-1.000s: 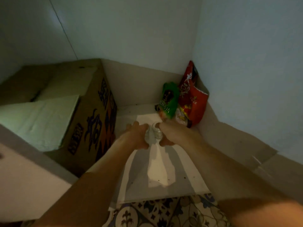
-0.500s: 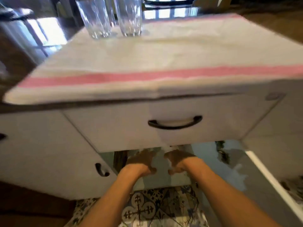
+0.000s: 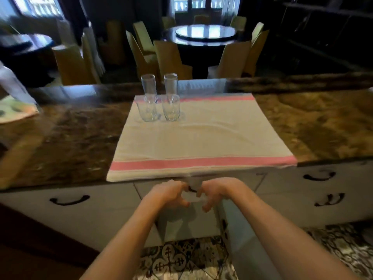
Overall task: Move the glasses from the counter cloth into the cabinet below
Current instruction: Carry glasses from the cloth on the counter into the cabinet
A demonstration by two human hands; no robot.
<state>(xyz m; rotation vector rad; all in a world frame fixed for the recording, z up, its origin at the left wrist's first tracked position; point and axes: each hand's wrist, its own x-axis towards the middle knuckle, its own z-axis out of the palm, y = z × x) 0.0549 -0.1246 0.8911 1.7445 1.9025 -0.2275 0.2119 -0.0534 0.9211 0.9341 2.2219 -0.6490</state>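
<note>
A white cloth with pink stripes (image 3: 201, 142) lies on the brown marble counter. Two clear glasses stand at its far left, one (image 3: 147, 108) beside the other (image 3: 171, 107), and two taller ones (image 3: 148, 84) (image 3: 170, 83) stand right behind them. My left hand (image 3: 169, 194) and my right hand (image 3: 218, 190) hang close together below the counter edge, in front of the drawer. Both are empty, with the fingers loosely curled and apart. Beneath them the cabinet (image 3: 187, 225) stands open; its inside is mostly hidden from this angle.
The open cabinet door (image 3: 248, 243) juts out at the right over the patterned tile floor (image 3: 177, 259). White drawers with dark handles (image 3: 69, 200) (image 3: 320, 176) flank the opening. A cloth bundle (image 3: 14, 110) sits at the counter's left end. Round tables and chairs stand beyond.
One second ago both hands held glasses deep inside the cabinet. They have since come out empty and risen to drawer height, and my view has lifted to the counter top.
</note>
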